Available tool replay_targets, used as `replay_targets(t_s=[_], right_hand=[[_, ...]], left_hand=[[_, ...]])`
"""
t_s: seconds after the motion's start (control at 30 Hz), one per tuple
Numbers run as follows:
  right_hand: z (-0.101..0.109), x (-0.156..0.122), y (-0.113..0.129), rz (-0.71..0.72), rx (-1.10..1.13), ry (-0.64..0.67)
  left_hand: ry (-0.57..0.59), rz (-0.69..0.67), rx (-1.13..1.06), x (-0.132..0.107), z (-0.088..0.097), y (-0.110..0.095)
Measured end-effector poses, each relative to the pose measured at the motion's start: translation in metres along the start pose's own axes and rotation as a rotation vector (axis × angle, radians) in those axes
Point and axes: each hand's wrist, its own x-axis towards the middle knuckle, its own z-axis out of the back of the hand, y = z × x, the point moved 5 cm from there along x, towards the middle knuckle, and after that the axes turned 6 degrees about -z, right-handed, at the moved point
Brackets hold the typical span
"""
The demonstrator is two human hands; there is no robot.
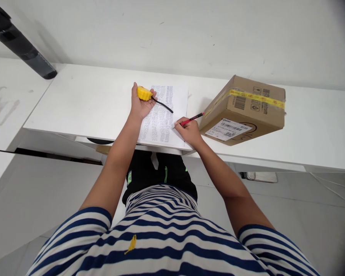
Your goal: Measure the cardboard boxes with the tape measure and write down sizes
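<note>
In my left hand (141, 106) lies a yellow tape measure (144, 93), its black strap (163, 104) hanging out over the page. The fingers curl round the case. My right hand (189, 132) grips a red and black pencil (191, 119), with its tip down at the paper near the right edge of the writing. Both hands are over a white sheet (178, 99) covered in rows of dense handwriting, which lies at the desk's front edge. A taped cardboard box (255, 99) stands just right of my right hand, with a shipping label (228, 129) on its near side.
The white desk (89, 99) runs along a white wall (189, 38). A dark cylindrical object (25, 48) stands at the back left. Beneath the desk on the right, a pale flat object (261, 176) and a white cable (332, 188) show near the floor.
</note>
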Motion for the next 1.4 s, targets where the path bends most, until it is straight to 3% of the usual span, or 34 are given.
replay_targets(t_s=[0.4,0.93,1.07,1.17,1.27,1.4], right_hand=[[0.002,0.000,-0.001,-0.021,-0.029,-0.072],[-0.001,0.004,-0.004,0.017,-0.012,-0.012],[0.001,0.001,0.004,0.169,-0.024,-0.111],[-0.006,0.001,0.008,0.262,-0.191,-0.084],[-0.015,0.007,0.004,0.181,-0.403,-0.031],[-0.022,0.011,0.004,0.153,-0.444,-0.015]], left_hand=[[-0.017,0.010,-0.043,-0.001,0.002,0.001],[-0.024,-0.017,0.024,0.001,0.000,-0.003],[-0.056,-0.005,0.022,-0.003,-0.003,-0.009],[0.008,-0.023,-0.025,-0.014,-0.014,-0.020],[0.157,-0.039,-0.048,-0.036,-0.032,-0.032],[0.307,0.010,0.117,-0.076,-0.064,-0.040]])
